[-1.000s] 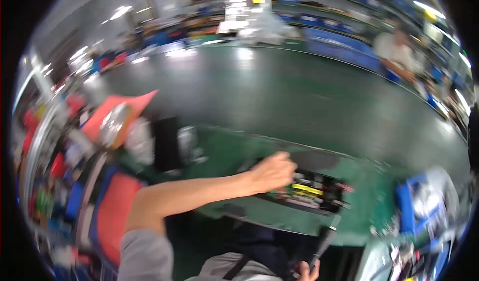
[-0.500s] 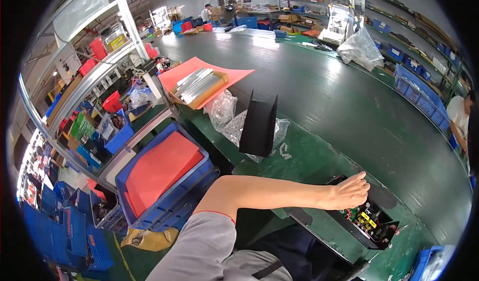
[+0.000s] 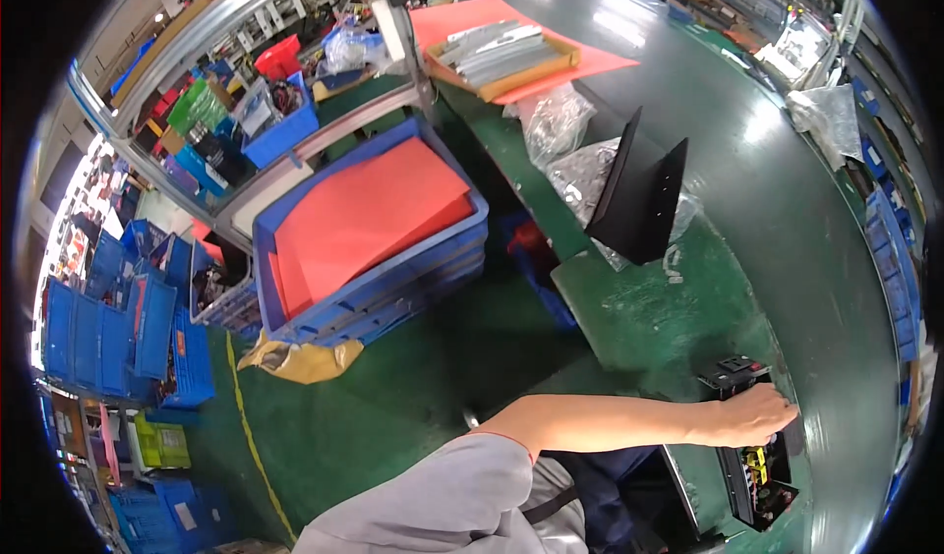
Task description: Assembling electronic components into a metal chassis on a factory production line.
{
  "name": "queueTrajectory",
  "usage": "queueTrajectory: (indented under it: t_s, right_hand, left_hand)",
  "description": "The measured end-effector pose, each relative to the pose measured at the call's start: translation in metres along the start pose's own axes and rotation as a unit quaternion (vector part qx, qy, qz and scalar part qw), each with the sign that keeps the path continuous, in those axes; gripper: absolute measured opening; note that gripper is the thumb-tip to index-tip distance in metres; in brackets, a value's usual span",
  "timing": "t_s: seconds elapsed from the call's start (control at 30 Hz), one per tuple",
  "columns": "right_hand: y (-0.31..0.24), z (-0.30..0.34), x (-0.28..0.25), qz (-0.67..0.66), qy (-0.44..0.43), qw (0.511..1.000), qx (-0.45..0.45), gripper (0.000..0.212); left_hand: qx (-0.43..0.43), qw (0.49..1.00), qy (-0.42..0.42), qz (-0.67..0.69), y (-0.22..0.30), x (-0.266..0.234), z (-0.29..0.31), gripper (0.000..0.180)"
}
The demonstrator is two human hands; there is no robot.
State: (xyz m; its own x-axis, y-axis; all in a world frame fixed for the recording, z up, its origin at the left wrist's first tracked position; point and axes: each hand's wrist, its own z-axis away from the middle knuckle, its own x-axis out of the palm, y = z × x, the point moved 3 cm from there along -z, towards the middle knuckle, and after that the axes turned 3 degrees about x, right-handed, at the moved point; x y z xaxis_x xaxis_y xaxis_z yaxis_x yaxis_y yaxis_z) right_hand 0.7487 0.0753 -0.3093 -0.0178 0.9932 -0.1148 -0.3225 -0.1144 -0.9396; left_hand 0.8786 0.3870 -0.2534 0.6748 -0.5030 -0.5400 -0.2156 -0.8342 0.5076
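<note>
The person's left hand (image 3: 752, 416) reaches out along a bare forearm from the lower edge and rests on top of a black electronic unit (image 3: 752, 456) lying at the near right edge of the green tabletop (image 3: 669, 308); its fingers (image 3: 782, 418) curl down over the far side of the unit, but whether they are clamped on it or merely laid there cannot be told. The unit shows yellow and red parts in its open face, just below the hand. The right hand is out of sight. Farther along the tabletop stands a black angled metal bracket (image 3: 639, 195), upright, with crumpled clear plastic bags (image 3: 565, 136) just behind and beside it. To the left, on the floor beside the tabletop, sits a blue crate (image 3: 433, 259) topped with a red sheet (image 3: 369, 215). Beyond that, a cardboard tray of grey metal strips (image 3: 501, 53) lies on red paper, and a shelf rack (image 3: 197, 92) holds coloured bins.
</note>
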Motion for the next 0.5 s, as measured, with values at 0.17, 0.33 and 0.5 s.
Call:
queueTrajectory:
  t_s: [0.17, 0.33, 0.5]
  right_hand:
    - [0.005, -0.002, 0.004, 0.03, 0.009, 0.999, -0.038, 0.04]
    - [0.044, -0.034, -0.028, 0.171, -0.004, 0.943, -0.287, 0.047]
    - [0.056, -0.052, -0.046, 0.201, -0.036, 0.954, -0.218, 0.043]
  left_hand:
    - [0.008, 0.999, -0.021, 0.024, -0.007, 0.008, 0.004, 0.013]
    - [0.008, 0.997, 0.007, 0.073, -0.001, 0.012, 0.001, 0.012]
    - [-0.042, 0.995, -0.066, 0.068, 0.0, 0.008, -0.002, 0.015]
